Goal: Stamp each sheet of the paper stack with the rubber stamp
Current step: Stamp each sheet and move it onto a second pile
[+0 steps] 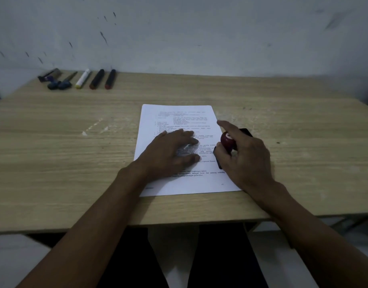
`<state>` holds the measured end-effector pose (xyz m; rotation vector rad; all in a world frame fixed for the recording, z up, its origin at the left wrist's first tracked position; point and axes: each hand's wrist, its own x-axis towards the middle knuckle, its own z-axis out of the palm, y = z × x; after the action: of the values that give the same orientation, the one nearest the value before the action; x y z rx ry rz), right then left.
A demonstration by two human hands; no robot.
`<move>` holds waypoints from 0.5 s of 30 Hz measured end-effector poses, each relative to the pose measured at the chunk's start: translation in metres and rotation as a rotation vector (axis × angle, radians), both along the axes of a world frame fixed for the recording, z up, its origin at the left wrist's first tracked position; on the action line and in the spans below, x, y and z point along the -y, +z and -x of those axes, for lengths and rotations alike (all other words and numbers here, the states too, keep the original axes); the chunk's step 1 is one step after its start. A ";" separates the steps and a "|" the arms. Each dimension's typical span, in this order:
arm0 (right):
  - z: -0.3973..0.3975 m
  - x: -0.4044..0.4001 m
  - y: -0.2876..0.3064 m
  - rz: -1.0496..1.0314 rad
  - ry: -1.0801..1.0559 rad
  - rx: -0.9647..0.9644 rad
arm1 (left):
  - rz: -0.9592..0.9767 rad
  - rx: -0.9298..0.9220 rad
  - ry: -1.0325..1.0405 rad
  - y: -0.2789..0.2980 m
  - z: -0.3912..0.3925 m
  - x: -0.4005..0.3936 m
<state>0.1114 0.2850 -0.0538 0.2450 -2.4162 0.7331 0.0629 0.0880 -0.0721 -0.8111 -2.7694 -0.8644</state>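
Pressing flat w/ straight fingers, left hand (174,151) rests on paper stack (179,121); right hand (244,156) grips rubber stamp (227,142) at its right edge.

Left hand (172,151) lies flat on the paper stack (179,121), fingers spread over the printed text. Right hand (244,156) grips the rubber stamp (227,142) by its dark red knob at the stack's right edge, index finger sticking out straight. All on a wooden table (75,142), with markers (100,79) lined up far left by the wall (199,38).
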 end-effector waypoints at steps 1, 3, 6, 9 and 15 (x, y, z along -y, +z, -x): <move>0.000 0.000 0.000 0.000 0.003 0.006 | 0.006 0.002 0.000 0.000 0.000 0.000; 0.000 0.000 0.000 0.005 0.003 0.011 | 0.006 0.004 0.003 0.001 -0.001 0.000; 0.000 0.000 -0.001 0.005 -0.005 0.012 | -0.027 0.010 0.006 0.003 -0.002 0.000; 0.000 0.001 -0.001 0.000 -0.013 0.013 | -0.033 0.010 0.013 0.003 -0.005 -0.001; -0.001 0.002 -0.002 -0.001 -0.025 -0.006 | -0.028 -0.005 0.011 0.003 -0.005 -0.001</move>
<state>0.1121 0.2835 -0.0556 0.2174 -2.4097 0.7188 0.0679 0.0887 -0.0687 -0.7917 -2.7485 -0.8953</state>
